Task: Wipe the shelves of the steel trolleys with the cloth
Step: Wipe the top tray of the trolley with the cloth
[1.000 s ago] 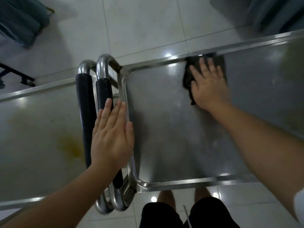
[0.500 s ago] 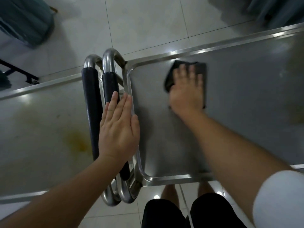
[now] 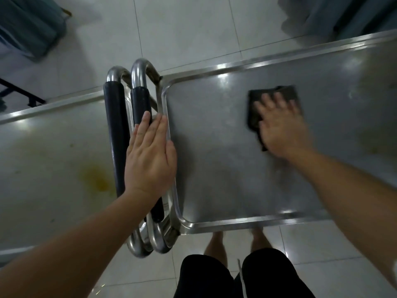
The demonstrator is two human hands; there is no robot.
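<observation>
Two steel trolleys stand end to end. On the right trolley's top shelf (image 3: 214, 164), my right hand (image 3: 283, 127) presses flat on a dark cloth (image 3: 254, 108) near the far middle of the shelf; the hand is blurred by motion. My left hand (image 3: 150, 155) rests flat, fingers straight, across that trolley's black-sleeved handle (image 3: 139, 102) and the shelf's left rim. The left trolley's shelf (image 3: 43, 158) carries a yellow-brown stain (image 3: 96, 179).
A second black-sleeved handle (image 3: 113, 117) belongs to the left trolley and lies right beside the first. White tiled floor surrounds the trolleys. Teal fabric (image 3: 30, 26) lies on the floor at far left, more at far right (image 3: 343, 16). My legs (image 3: 236, 274) stand at the near edge.
My right hand slid the cloth left toward the shelf's far left corner, then back right along the far side to the middle. My left hand stayed on the handle.
</observation>
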